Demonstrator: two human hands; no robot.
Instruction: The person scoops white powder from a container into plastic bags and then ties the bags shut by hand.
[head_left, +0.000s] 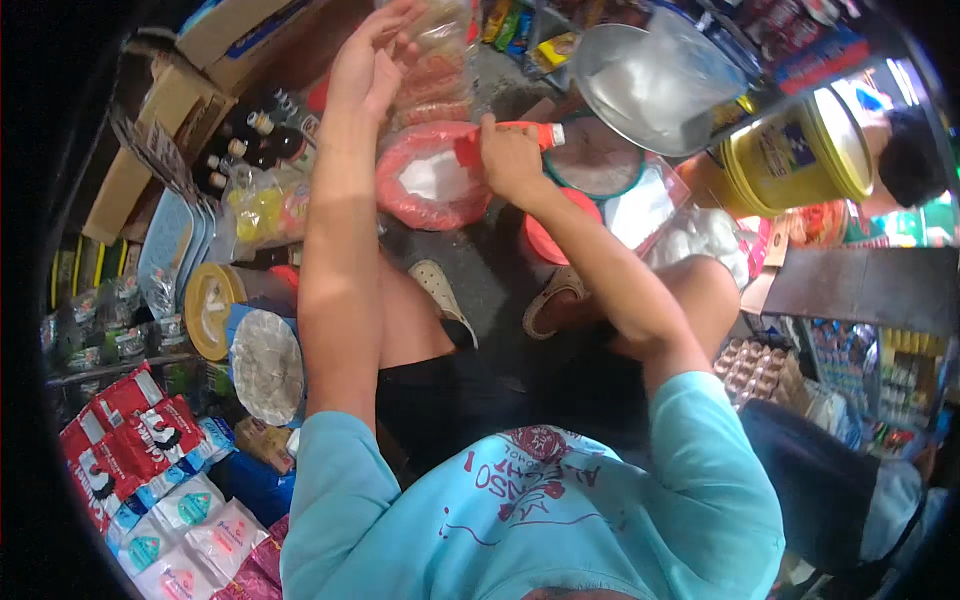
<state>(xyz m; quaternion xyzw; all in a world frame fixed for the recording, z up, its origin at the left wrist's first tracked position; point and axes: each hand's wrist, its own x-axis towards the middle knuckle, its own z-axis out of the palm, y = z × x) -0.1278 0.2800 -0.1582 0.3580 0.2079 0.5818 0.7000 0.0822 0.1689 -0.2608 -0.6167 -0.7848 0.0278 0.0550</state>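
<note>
My right hand (514, 159) grips a red plastic bottle (541, 134) with a white cap at its right end. Red plastic also shows left of the fist, over the basin, and seems to be part of the same piece. Below it sits a round container lined with a pink-red plastic bag (397, 202), holding white powder or grains (435, 178). My left hand (375, 67) is raised at the upper left with its fingers apart and nothing visible in it. Beside that hand is a clear plastic bag of orange-pink packs (435, 75); whether they touch is unclear.
A metal pan (637, 90) hangs or rests at upper right, above a green-rimmed tub (596, 161). A red lid (562, 225) is near my right foot. Dark bottles (259, 142) stand left, a yellow bucket (795, 154) right, and egg trays (754, 367) lower right. Sachets (135, 450) hang lower left.
</note>
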